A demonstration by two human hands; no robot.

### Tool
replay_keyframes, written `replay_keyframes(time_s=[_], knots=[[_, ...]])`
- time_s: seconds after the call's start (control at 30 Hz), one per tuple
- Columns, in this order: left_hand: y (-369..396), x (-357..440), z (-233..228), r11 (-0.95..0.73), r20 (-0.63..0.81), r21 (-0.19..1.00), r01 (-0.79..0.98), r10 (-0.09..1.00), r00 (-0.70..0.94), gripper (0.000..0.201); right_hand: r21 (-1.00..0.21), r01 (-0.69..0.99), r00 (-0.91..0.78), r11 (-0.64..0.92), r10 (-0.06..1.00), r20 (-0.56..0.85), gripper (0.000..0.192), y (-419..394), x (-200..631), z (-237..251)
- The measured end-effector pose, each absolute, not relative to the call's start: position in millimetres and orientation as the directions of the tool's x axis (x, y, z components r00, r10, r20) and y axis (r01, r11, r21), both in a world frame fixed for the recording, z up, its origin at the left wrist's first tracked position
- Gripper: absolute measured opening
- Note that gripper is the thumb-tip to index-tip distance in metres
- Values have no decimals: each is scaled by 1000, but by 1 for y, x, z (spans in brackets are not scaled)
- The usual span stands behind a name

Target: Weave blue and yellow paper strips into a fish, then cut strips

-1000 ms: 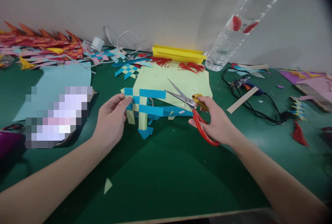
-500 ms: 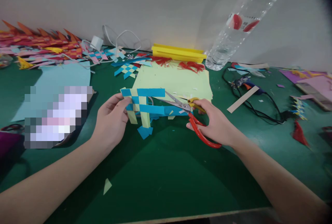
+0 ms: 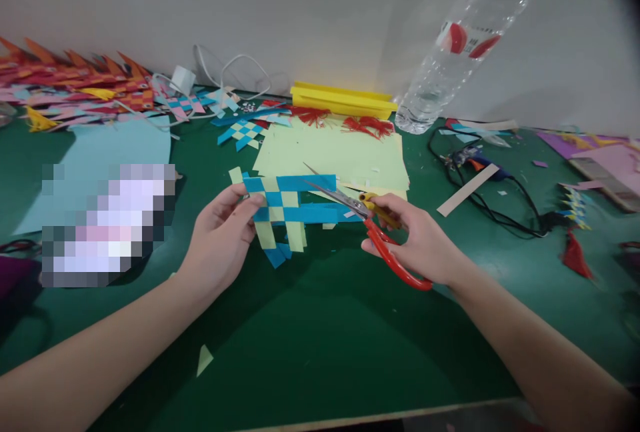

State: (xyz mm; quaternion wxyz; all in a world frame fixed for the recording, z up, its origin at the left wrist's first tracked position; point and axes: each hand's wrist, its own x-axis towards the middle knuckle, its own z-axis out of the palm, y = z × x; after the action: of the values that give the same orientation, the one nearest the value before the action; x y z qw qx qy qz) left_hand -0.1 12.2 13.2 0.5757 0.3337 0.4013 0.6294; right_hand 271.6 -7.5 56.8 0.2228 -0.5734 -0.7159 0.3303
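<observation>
Green table, wall at 12 o'clock. Pale-green paper sheets ctr; yellow strip stack behind, w/ red tassels. Clear bottle at 1; black cable at 3; light-blue sheet at 9; woven paper pile at 10.

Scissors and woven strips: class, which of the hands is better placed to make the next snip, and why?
Right. The right hand already grips the scissors, blades at the blue strips, while the left hand pinches the weave.
</observation>
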Motion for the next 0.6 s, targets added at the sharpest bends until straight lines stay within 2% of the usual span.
replay_keyframes(time_s=[0.13, 0.4, 0.6], knots=[[11, 0, 12, 6, -53, 894, -447, 994, -93, 21, -739, 664, -245, 111, 966, -75, 54, -9, 270, 59], [9, -3, 13, 27, -51, 915, -404, 998, -49, 16, -757, 642, -232, 123, 972, -38, 50, -9, 270, 59], [10, -3, 12, 31, -66, 922, -386, 995, -77, 14, -760, 645, -200, 80, 977, -67, 42, -8, 273, 54]])
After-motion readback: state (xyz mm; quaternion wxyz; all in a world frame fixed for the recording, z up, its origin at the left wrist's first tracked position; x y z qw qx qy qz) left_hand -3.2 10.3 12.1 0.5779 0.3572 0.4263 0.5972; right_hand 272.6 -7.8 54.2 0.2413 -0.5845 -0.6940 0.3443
